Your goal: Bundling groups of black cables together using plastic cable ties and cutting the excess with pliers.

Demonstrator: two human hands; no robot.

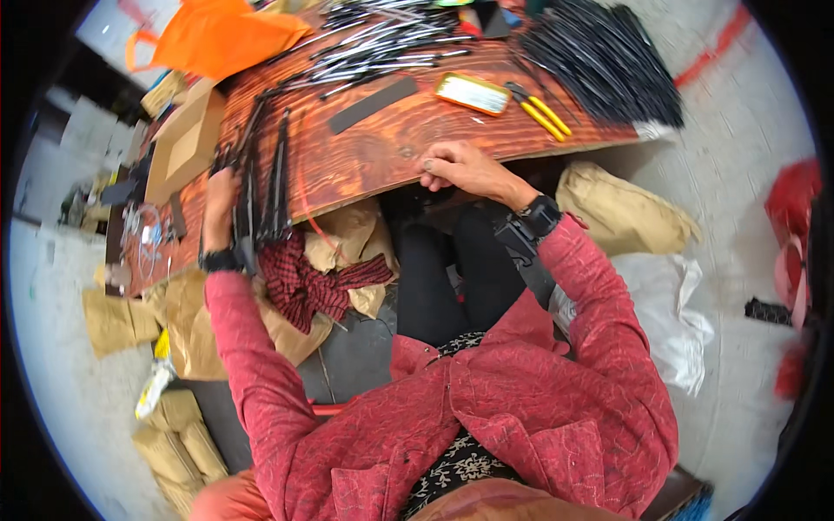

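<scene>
My left hand (221, 193) is at the left part of the wooden table, against a bunch of long thin black rods (276, 178) that hang partly over the front edge. Its fingertips are hidden among the dark pieces, so I cannot see whether it grips any. My right hand (459, 168) is above the table's front edge with its fingers curled together. Whatever it may hold is too small or hidden to make out. Beyond it lie yellow-handled pliers (540, 113), a yellow-rimmed tin (473, 94) with a pale inside and a flat dark strip (373, 105).
Silver and black rods (382, 43) are heaped at the back, a thick black pile (599, 61) at the back right. An orange bag (217, 39) and an open cardboard box (185, 143) are on the left. Brown paper bundles (621, 208) and a white plastic bag (660, 304) flank my legs.
</scene>
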